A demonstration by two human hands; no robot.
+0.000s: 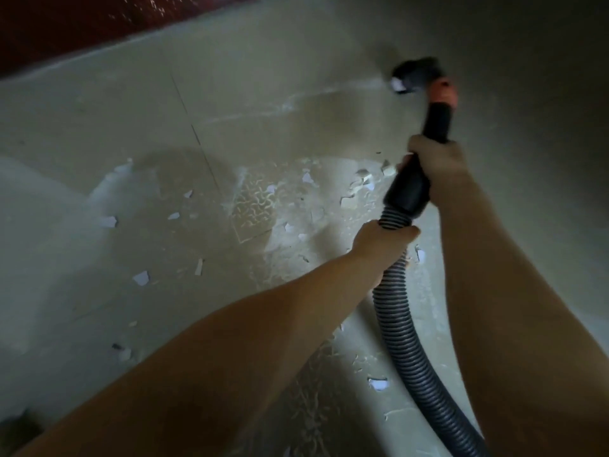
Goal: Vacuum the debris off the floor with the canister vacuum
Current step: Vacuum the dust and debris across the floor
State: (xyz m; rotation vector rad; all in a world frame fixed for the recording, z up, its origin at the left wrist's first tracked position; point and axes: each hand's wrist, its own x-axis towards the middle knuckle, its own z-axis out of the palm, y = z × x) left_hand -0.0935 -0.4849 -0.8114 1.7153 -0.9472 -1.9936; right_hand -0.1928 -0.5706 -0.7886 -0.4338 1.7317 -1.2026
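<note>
Top left corner: a dark red band (49, 24), blurred, meets the floor (115, 143) along a slanting edge; what it is cannot be told. Floor is pale grey-green and dusty, with a thin dark seam (197, 140) running from upper centre down toward the middle. Light is dim.

Left and centre: white flakes of debris (141, 278) lie scattered and apart from one another, on a chalky smear of dust. A patch of squiggly patterned surface (253, 209) shows through near the middle (another such patch lies lower, between the forearms).

Centre: the left hand (379, 245) grips the ribbed grey hose (395, 318) just below the black cuff, fingers wrapped around it. The hose curves down and right, leaving the frame at the bottom edge.

Right: the right hand (435, 163) is closed around the black handle tube (408, 189), above the left hand. The tube's long axis runs from lower left up and slightly right, away from the person, past an orange collar (445, 92) to a black nozzle (415, 77), motion-blurred. The nozzle bends left at the top and points toward the floor, with a white flake (397, 84) at its mouth. More flakes (362, 183) lie just left of the handle.
</note>
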